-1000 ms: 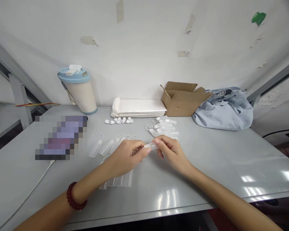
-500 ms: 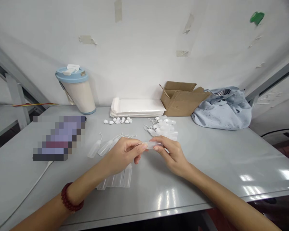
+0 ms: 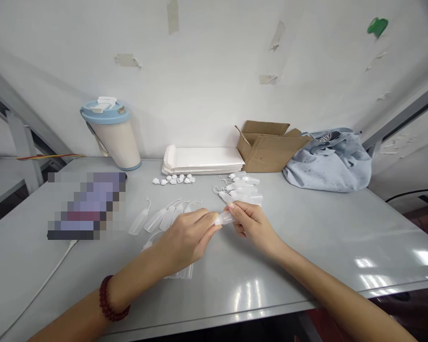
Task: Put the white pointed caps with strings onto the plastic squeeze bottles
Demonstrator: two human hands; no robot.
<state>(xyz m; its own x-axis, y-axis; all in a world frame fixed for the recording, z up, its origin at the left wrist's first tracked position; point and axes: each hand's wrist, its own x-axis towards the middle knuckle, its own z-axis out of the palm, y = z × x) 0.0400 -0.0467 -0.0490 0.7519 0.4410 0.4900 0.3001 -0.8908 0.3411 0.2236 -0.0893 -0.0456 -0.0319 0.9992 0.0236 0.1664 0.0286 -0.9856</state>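
Note:
Between my two hands lies a small translucent squeeze bottle (image 3: 228, 217), held nearly level above the table. My left hand (image 3: 189, 235) is closed round its neck end, where a bit of white shows at the fingertips. The bottle's body is pinched by my right hand (image 3: 251, 223). Left of my left hand rest several like bottles (image 3: 140, 221) with thin bent tubes; others are partly hidden under my left wrist. A pile of bottles with white tops (image 3: 244, 190) sits behind my right hand. Several small white caps (image 3: 173, 179) lie further back.
Along the wall stand a tumbler (image 3: 110, 135), a stack of white padded mailers (image 3: 205, 159), an opened cardboard box (image 3: 271, 149) and a light blue cloth bundle (image 3: 330, 164). On the left lies a blurred phone (image 3: 92, 202) with a white cable (image 3: 39, 285).
My left hand has turned over, its back now upward, with fingers wrapped on the bottle's neck end. My right hand's grip on the body has shifted, and its fingers are more curled.

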